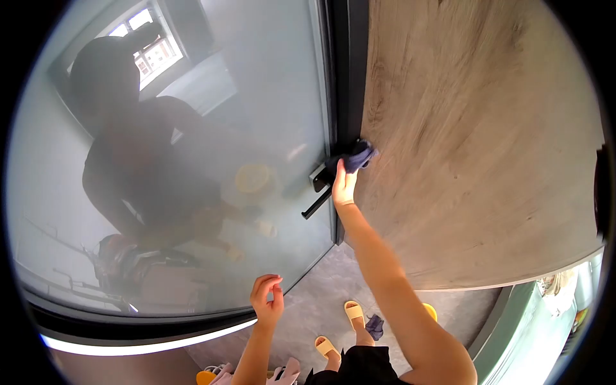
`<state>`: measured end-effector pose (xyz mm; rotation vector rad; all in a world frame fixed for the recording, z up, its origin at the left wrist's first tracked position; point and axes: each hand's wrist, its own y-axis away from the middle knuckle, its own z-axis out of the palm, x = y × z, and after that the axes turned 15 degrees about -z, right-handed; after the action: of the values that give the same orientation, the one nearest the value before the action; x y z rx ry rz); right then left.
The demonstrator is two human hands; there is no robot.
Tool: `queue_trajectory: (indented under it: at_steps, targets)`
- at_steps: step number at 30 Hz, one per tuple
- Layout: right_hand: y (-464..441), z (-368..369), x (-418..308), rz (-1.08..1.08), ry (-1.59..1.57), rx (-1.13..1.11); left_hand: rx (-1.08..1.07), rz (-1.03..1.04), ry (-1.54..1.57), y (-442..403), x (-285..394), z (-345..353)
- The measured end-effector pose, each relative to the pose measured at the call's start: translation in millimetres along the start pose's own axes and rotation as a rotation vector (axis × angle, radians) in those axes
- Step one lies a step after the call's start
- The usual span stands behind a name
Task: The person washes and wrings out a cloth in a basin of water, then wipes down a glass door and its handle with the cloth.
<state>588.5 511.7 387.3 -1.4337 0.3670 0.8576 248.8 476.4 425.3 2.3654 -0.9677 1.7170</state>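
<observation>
My right hand [345, 184] is closed round a dark blue cloth [360, 156], which it presses against the black door frame [350, 77] beside the lock. Just left of that hand, a black door handle [316, 203] sticks out from the frosted glass door [269, 128]. Lower down, my left hand [267, 299] is raised in front of the glass door's bottom edge, its fingers loosely curled with a gap to the thumb and nothing visible between them.
A wood-grain panel [475, 141] fills the right side. Below are the grey floor [314, 289], my feet in yellow slippers [353, 312], and a dark cloth [375, 327] on the floor. A pale green surface [513, 333] lies at lower right. The glass shows reflections.
</observation>
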Motion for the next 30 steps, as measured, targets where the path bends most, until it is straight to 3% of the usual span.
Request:
queue_trajectory:
  at_steps: [1, 7, 9, 10, 11, 13, 17, 19, 20, 21, 23, 25, 28, 30]
  targets:
    - [13, 0, 20, -0.073, -0.028, 0.073, -0.011, -0.023, -0.005, -1, -4, 6]
    - [134, -57, 82, 0.991, -0.106, 0.039, -0.049, -0.073, -0.030, -7, -19, 30]
    - [143, -56, 89, 1.067, -0.303, 0.188, -0.037, -0.039, -0.059, -14, -22, 33]
    - [140, -49, 96, 1.119, -0.540, 0.402, -0.021, -0.017, -0.071, -16, -20, 34]
    - [134, -39, 106, 1.092, -0.553, 0.569, -0.010, -0.009, -0.085, -13, -17, 33]
    - [94, -37, 69, 1.085, -0.699, 0.528, -0.004, -0.068, -0.057, -13, -10, 33]
    - [29, -38, -33, 0.674, -0.825, 0.230, 0.005, -0.085, -0.006, -18, -1, 39]
    - [16, -42, -50, 0.623, -0.358, -0.089, 0.024, -0.082, 0.002, -22, 6, 46]
    - [8, -38, -60, 0.433, -0.246, -0.240, 0.054, -0.097, 0.052, -24, 12, 51]
    - [7, -22, -61, 0.138, 0.127, -0.251, 0.055, -0.080, 0.050, -26, 19, 53]
    - [11, -11, -58, -0.260, 0.746, -0.485, 0.054, -0.042, 0.046, -26, 29, 53]
    - [27, -5, -54, -0.178, 0.774, -0.516, 0.057, -0.008, 0.054, -21, 27, 48]
    - [40, -8, -64, -0.388, 0.664, -0.721, 0.074, -0.054, 0.055, -9, 15, 43]
    - [41, -10, -67, -0.400, 0.651, -0.819, 0.080, -0.115, 0.074, -5, 8, 39]
